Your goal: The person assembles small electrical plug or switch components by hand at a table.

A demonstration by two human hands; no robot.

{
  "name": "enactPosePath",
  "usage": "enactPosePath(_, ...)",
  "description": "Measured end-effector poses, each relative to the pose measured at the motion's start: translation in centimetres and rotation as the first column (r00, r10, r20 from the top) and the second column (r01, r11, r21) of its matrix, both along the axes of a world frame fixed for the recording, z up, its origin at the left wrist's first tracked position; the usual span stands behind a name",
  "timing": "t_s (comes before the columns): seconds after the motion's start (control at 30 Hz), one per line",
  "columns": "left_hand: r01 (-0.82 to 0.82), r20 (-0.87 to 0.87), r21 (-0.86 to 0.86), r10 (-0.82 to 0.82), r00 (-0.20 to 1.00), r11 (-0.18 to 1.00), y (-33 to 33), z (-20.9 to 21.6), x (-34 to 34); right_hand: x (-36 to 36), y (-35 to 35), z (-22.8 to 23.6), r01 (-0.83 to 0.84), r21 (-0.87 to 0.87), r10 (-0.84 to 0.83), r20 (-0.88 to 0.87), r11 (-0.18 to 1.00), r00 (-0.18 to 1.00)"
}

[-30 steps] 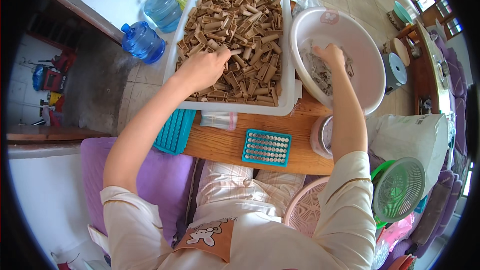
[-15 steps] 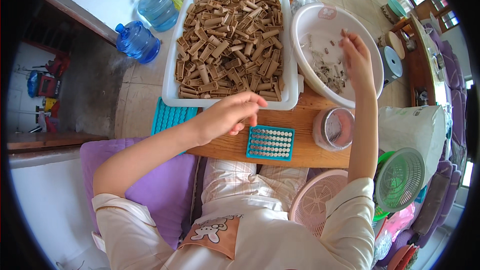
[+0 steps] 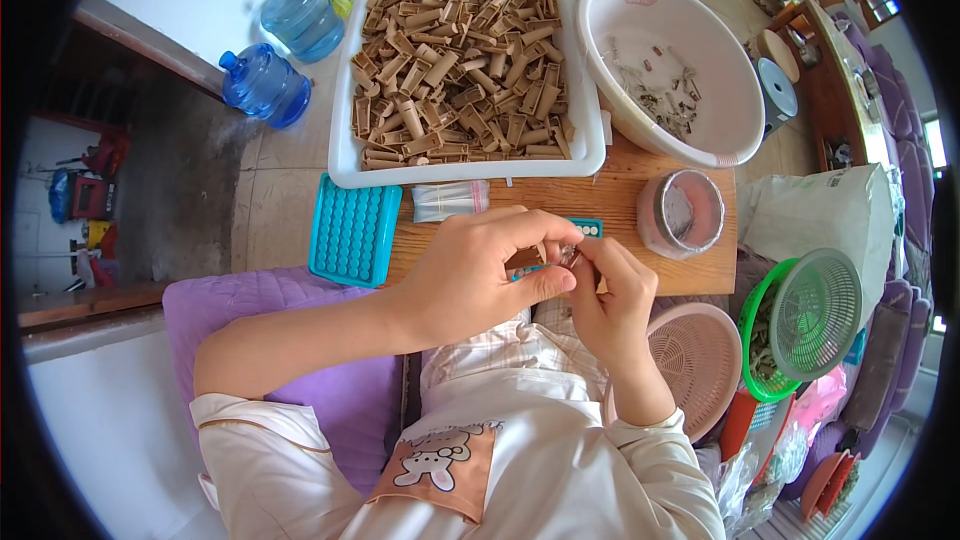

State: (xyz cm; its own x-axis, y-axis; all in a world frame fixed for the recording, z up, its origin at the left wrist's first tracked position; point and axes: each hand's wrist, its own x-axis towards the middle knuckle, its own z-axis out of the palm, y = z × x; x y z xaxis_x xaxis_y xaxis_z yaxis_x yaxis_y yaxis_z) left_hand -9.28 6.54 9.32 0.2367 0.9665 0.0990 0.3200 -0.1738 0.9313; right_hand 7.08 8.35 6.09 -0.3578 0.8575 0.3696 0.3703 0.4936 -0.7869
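My two hands meet over the table in front of me. Between their fingertips is a small shiny piece [image 3: 569,254], too small to name. My left hand [image 3: 480,270] pinches it from one side, thumb below and fingers above. From the other side my right hand [image 3: 618,300] closes its bent fingers on it. Beneath the hands lies a small teal tray [image 3: 597,223] with round white-ended pieces in rows; my left hand hides most of it.
Brown half-tube pieces [image 3: 460,60] heap a white bin [image 3: 345,155]. A pale basin [image 3: 720,50] with small clear and copper-coloured parts stands right of it. Nearby are a pink-walled jar [image 3: 655,225], a teal dimpled tray [image 3: 352,230], plastic bags [image 3: 450,202] and baskets [image 3: 815,315].
My right hand has come down from the basin and joined my left. The left hand has moved lower, over the small tray. The view has shifted slightly.
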Motion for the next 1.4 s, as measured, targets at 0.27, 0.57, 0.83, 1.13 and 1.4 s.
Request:
enactPosePath(0.27, -0.017, 0.013, -0.039, 0.017, 1.000, 0.999, 0.1, -0.2, -0.2, -0.7, -0.4, 0.9, 0.104, 0.158, -0.110, 0.032, 0.982, 0.993)
enactPosePath(0.57, 0.011, 0.084, -0.156, 0.003, 0.996, 0.988, 0.1, 0.2, -0.3, 0.7, 0.2, 0.5, -0.026, 0.123, 0.038, -0.095, 0.992, 0.995)
enactPosePath(0.83, -0.007, 0.137, -0.239, 0.041, 0.990, 0.971, 0.0, -0.1, -0.1, 1.0, 0.4, 1.3, -0.073, 0.000, 0.073, -0.065, 0.997, 0.995)
enactPosePath(1.13, 0.071, 0.197, -0.351, 0.000, 0.980, 0.934, -0.2, -0.1, -0.4, 1.0, -0.7, 0.5, -0.057, -0.389, -0.075, -0.315, 0.920, 0.946)
enactPosePath(1.4, 0.166, 0.559, -0.466, 0.144, 0.816, 0.869, -0.5, -0.5, 0.5, -0.1, -1.1, 0.9, -0.024, -0.443, -0.229, -0.508, 0.896, 0.830)
